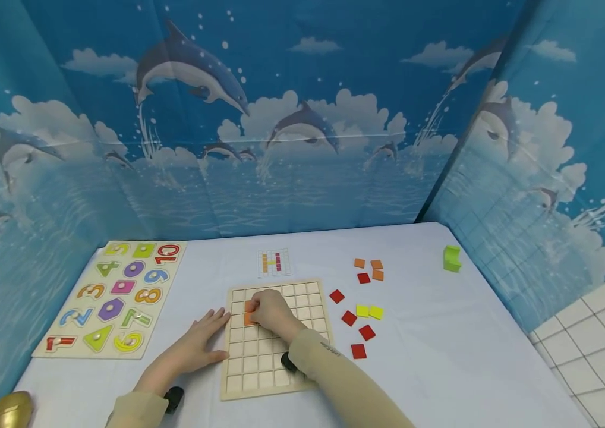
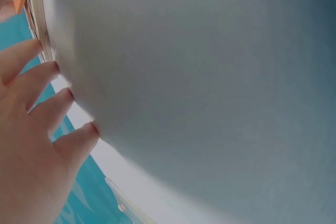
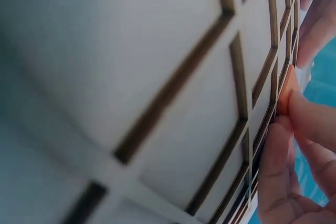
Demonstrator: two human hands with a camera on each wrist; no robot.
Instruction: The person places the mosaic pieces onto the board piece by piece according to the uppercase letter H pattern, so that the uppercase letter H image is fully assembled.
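A wooden grid board (image 1: 266,392) lies in front of me on the white table. Over its upper left part is my right hand (image 1: 273,312), with thumb and fingers pinching an orange square tile (image 3: 286,92) low against the grid. Orange also shows in the left columns of the board, at a tile (image 1: 248,319) beside those fingertips; the hand partly covers this spot. My left hand (image 1: 199,345) rests with fingers spread at the board's left edge, its fingertips (image 2: 50,66) right by the wooden rim in the left wrist view.
Right of the board lie several red tiles (image 1: 358,351), two yellow tiles (image 1: 362,311) and three orange tiles (image 1: 377,264). A pattern card (image 1: 274,263) is behind the board. A number puzzle (image 1: 139,283) lies left, a green block (image 1: 451,259) far right, a gold object (image 1: 12,410) front left.
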